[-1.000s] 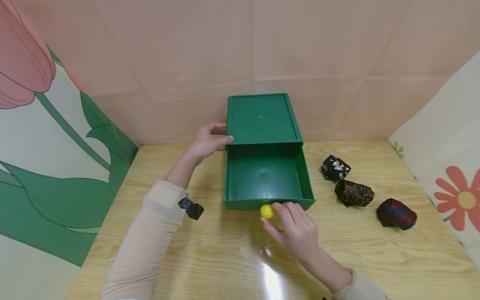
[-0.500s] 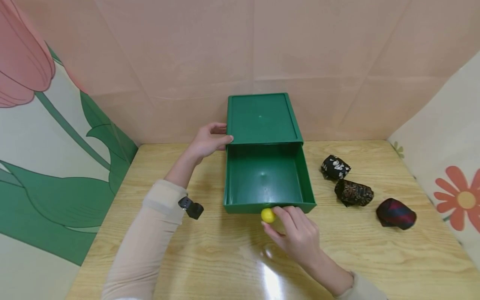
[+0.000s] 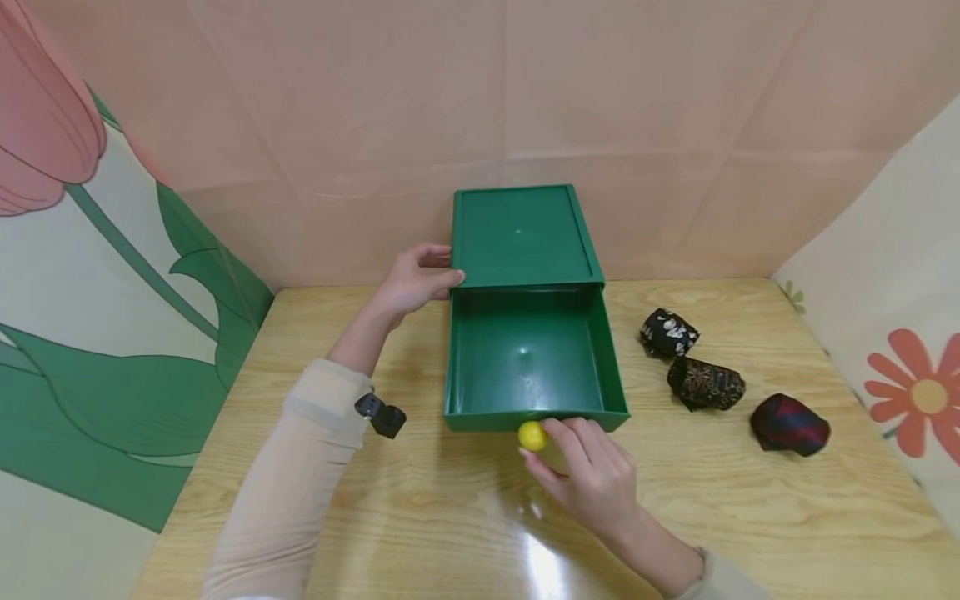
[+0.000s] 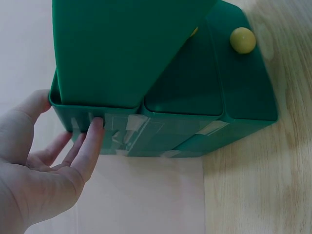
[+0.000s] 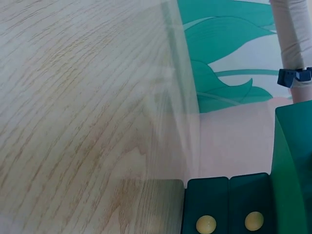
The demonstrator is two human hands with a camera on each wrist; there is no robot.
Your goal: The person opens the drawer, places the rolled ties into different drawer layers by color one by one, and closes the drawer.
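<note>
— Pink panels behind, flowered ones at the sides, and a wooden table (image 3: 420, 508) under my arms. What do you want to know?

— Where are your hands?

— My left hand (image 3: 411, 283) lies with straight fingers against the left side of the green box (image 3: 522, 235), bracing it. My right hand (image 3: 592, 475) pinches the yellow knob (image 3: 532, 436) on the drawer (image 3: 531, 358) front, thumb under and fingers on top.

— And the drawer?

— It stands out of the box toward me, nearly its whole floor showing, with nothing in it. The back end sits under the box's lid.

— So how far along would you say it is?

— I judge the opening as good as done; there is little drawer left inside. Nothing has gone in yet. Three rolled dark cloths (image 3: 705, 383) lie in a row on the table to the right of the drawer, apart from it and untouched.
</note>
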